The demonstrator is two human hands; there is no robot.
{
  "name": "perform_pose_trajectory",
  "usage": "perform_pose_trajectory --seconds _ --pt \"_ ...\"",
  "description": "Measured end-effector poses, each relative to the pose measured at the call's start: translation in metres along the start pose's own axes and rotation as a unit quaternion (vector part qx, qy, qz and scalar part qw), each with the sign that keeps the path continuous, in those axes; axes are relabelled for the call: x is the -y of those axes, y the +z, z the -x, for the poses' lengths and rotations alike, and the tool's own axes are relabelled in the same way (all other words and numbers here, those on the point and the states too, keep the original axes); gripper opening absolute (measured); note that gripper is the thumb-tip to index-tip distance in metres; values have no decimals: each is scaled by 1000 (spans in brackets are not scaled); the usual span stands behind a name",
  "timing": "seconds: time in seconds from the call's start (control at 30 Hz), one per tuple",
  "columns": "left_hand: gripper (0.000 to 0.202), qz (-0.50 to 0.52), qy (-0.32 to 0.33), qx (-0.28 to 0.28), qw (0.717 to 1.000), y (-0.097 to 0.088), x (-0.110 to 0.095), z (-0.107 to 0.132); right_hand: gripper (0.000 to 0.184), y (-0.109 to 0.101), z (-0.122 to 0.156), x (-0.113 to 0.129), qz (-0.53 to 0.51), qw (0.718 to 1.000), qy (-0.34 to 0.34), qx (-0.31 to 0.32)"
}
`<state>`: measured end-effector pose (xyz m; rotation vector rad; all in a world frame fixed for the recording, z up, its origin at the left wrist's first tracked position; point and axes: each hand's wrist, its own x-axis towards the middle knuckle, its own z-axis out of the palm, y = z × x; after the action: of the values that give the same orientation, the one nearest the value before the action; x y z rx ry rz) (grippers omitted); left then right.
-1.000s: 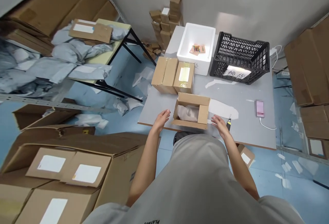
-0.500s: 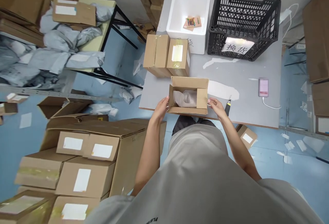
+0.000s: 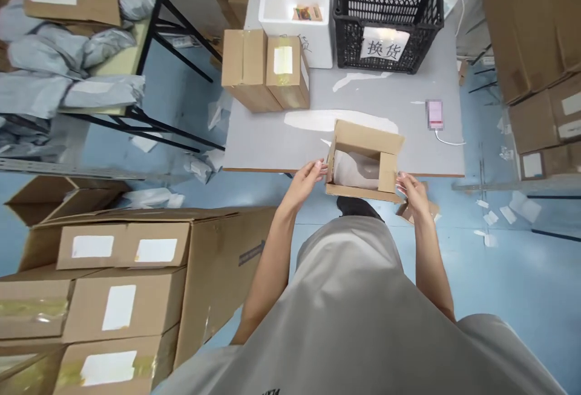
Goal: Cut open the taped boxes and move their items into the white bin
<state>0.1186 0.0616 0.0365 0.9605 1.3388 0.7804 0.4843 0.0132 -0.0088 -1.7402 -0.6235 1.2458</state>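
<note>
Over the counter's [image 3: 263, 141] near edge, an open carton [image 3: 370, 138], pale wrapping [image 3: 354, 171] inside.
Left hand [image 3: 308, 178] and right hand [image 3: 414, 190] hold its ends; a black crate [image 3: 417, 32] stands far back.

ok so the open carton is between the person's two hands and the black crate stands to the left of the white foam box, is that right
Not quite: the black crate stands to the right of the white foam box, as the head view shows. The open carton is indeed between the left hand and the right hand.
</note>
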Motion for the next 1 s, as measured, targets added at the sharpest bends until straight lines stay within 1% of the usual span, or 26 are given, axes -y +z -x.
perform_pose_trajectory --seconds 0.07,0.17,0.27,0.37,0.47,0.57,0.63,0.7,0.8,0.87,0.93,1.0 --pt "76 -5 7 39 999 30 11 17 66 -38 24 -12 -4 999 6 -50" --pt "73 -10 8 86 996 81 32 39 66 -94 66 -29 5 993 2 -116" --pt "64 -8 -13 107 994 134 50 61 65 -143 103 -44 20 984 -4 -179" --pt "55 7 -29 119 992 180 62 82 68 -187 125 -59 14 973 18 -228" --pt "55 10 -32 141 990 219 68 95 73 -231 128 -75 -5 971 40 -237" --pt "55 -5 -39 155 987 262 69 94 77 -277 121 -91 -27 970 47 -238" --pt "54 -26 -40 164 985 299 69 88 79 -308 113 -100 -39 965 53 -255" --pt "51 -51 -36 179 982 341 67 82 80 -341 107 -110 -47 958 61 -275" --pt "49 -75 -27 212 974 406 65 75 80 -391 99 -124 -55 948 80 -302" --pt "49 -85 -23 238 967 445 67 74 80 -423 97 -134 -60 942 98 -317" --pt "50 -88 -29 257 962 478 72 74 78 -452 96 -141 -59 938 109 -325" --pt "51 -78 -46 262 961 503 83 75 77 -476 96 -146 -51 936 115 -329"
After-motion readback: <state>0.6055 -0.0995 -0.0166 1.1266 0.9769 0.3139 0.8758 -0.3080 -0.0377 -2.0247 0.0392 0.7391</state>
